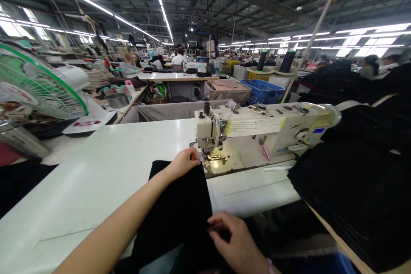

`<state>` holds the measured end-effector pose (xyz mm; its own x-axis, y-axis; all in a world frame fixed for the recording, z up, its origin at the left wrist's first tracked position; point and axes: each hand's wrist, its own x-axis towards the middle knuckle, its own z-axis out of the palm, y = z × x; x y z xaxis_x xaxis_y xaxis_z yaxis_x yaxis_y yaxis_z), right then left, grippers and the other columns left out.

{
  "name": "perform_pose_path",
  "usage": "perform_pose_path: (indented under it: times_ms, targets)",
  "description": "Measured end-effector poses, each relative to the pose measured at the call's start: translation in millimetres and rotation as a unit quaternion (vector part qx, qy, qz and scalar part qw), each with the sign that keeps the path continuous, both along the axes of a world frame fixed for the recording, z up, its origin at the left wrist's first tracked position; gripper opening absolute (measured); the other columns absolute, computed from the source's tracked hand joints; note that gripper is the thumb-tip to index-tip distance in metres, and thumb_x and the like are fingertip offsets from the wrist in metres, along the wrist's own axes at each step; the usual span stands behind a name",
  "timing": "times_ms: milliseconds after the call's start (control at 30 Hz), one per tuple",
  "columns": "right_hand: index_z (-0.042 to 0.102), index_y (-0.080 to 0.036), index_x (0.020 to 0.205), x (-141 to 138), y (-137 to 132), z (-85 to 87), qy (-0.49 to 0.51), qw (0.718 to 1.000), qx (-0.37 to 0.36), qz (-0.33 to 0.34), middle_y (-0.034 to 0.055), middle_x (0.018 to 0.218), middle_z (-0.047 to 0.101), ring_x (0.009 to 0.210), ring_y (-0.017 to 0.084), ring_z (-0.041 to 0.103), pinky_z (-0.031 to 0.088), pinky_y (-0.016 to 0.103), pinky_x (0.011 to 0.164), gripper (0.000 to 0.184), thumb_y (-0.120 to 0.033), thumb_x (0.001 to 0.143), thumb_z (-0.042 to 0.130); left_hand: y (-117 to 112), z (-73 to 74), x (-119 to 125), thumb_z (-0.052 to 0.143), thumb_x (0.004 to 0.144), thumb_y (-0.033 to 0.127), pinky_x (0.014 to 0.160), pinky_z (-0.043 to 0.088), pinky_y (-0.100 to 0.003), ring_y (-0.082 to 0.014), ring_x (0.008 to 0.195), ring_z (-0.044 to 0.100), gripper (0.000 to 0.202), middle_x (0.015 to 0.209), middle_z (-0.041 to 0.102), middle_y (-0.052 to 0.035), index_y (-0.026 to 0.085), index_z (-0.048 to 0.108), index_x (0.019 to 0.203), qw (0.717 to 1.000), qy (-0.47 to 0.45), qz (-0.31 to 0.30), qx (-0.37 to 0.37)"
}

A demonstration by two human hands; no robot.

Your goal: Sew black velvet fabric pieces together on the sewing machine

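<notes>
In the head view, the cloth [180, 205] lies across the near edge of the worktop [128, 150], left hand [189, 159] pinching its far right corner beside the machine [257, 122], right hand [236, 237] its right side, and seems light, soft and floppy, best held by corner and edge.

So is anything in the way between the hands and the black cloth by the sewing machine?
No, nothing I can see. The left hand touches the far end of the black cloth, and the right hand pinches its side edge. The sewing machine isn't between them.
</notes>
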<state>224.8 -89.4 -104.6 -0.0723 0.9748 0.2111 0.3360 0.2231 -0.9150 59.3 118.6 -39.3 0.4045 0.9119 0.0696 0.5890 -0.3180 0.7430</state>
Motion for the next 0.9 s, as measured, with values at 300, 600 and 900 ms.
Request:
perform_pose_path:
  times_ms: [300, 600, 900]
  targets:
    - [0.065, -0.021, 0.096, 18.0, 8.8, -3.2, -0.164, 0.963, 0.214, -0.010, 0.0038, 0.082, 0.070, 0.073, 0.019, 0.066, 0.053, 0.030, 0.068, 0.023, -0.005, 0.086, 0.052, 10.2, -13.5, 9.5, 0.058, 0.067, 0.012, 0.061, 0.041, -0.026, -0.0137, 0.061, 0.054, 0.010, 0.063, 0.058, 0.0037, 0.021, 0.054, 0.065, 1.000, 0.027, -0.001, -0.002]
    - [0.063, -0.021, 0.100, 17.0, 21.8, 1.5, -0.176, 0.948, 0.264, -0.010, 0.0058, 0.096, 0.071, 0.091, 0.021, 0.065, 0.054, 0.040, 0.085, 0.021, -0.005, 0.090, 0.052, 27.5, -18.5, 27.0, 0.065, 0.073, 0.015, 0.054, 0.038, -0.025, -0.0126, 0.055, 0.052, 0.018, 0.058, 0.053, 0.0055, 0.019, 0.051, 0.064, 0.996, 0.081, 0.041, 0.014]
    - [0.062, -0.022, 0.121, 26.1, 11.5, 6.9, -0.229, 0.942, 0.245, 0.034, 0.0069, 0.111, 0.074, 0.105, 0.023, 0.065, 0.049, 0.052, 0.103, 0.046, 0.000, 0.084, 0.047, -42.9, 0.3, 15.6, 0.065, 0.079, 0.016, 0.091, 0.048, -0.045, -0.0293, 0.100, 0.060, 0.012, 0.099, 0.065, -0.0107, 0.017, 0.062, 0.091, 0.984, 0.110, 0.037, 0.137]
